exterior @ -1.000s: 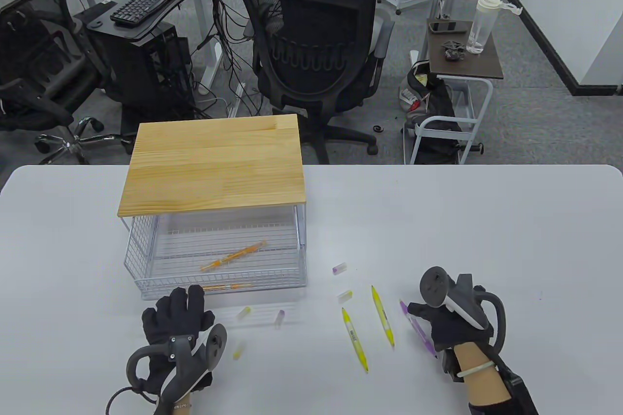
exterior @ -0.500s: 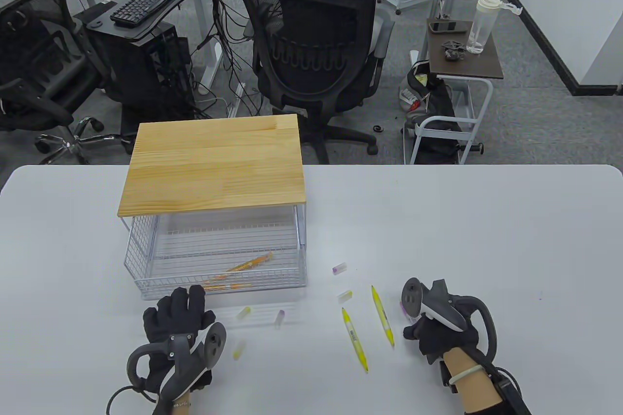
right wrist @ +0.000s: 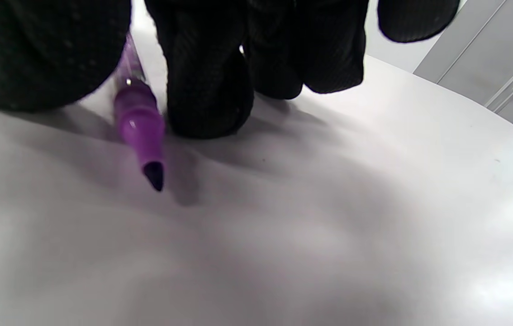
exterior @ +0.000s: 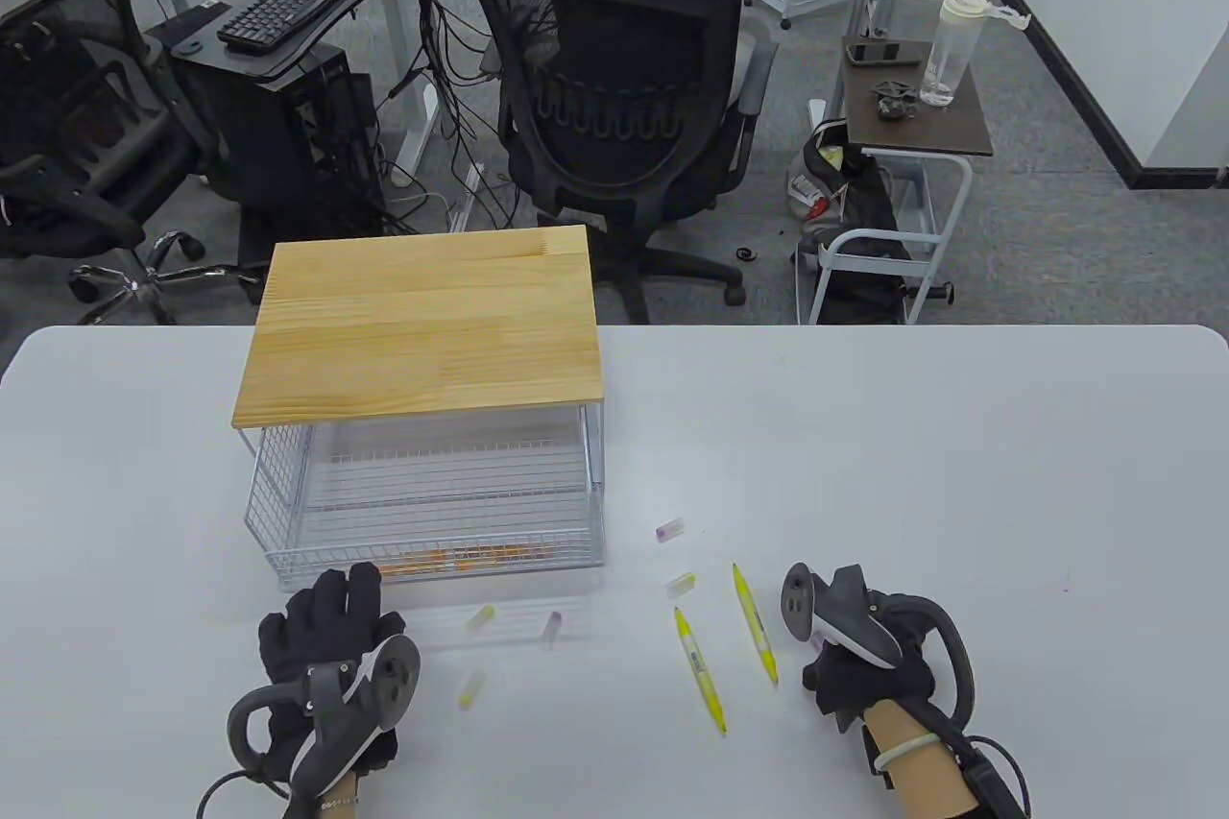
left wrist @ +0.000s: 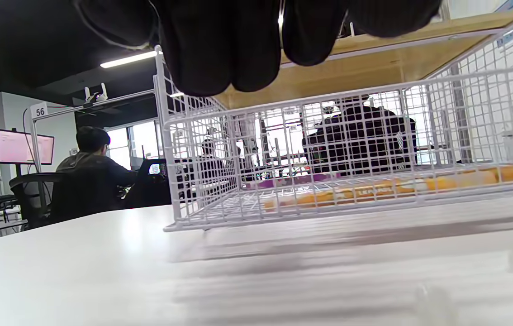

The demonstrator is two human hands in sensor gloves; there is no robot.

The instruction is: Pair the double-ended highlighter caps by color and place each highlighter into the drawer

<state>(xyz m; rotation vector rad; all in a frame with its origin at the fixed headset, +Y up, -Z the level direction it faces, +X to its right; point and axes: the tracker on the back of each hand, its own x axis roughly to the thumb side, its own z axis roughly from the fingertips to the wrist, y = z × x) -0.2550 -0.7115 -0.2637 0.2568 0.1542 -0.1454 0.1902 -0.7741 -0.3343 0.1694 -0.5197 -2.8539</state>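
My right hand [exterior: 845, 665] lies low on the table at the front right. In the right wrist view it [right wrist: 121, 106] pinches an uncapped purple highlighter [right wrist: 138, 113] between thumb and fingers, the tip touching the table. Two uncapped yellow highlighters [exterior: 701, 670] [exterior: 756, 624] lie just left of it. My left hand [exterior: 331, 608] rests flat with straight fingers in front of the wire drawer [exterior: 278, 512], holding nothing. An orange highlighter [exterior: 461, 558] lies against the drawer's front wall, and shows in the left wrist view [left wrist: 396, 188]. Loose caps: purple [exterior: 669, 529] [exterior: 551, 629], yellow [exterior: 681, 583] [exterior: 481, 617] [exterior: 470, 689].
The drawer stands pulled out under a wooden top [exterior: 422, 329] at the table's left middle. An office chair [exterior: 614, 89] stands beyond the far edge. A side table with a bottle [exterior: 951, 51] is at the back right.
The orange highlighter has rolled from the drawer's middle to its front wall. My right hand has slid left and closed over the purple highlighter. My left hand has drawn back slightly to the left.
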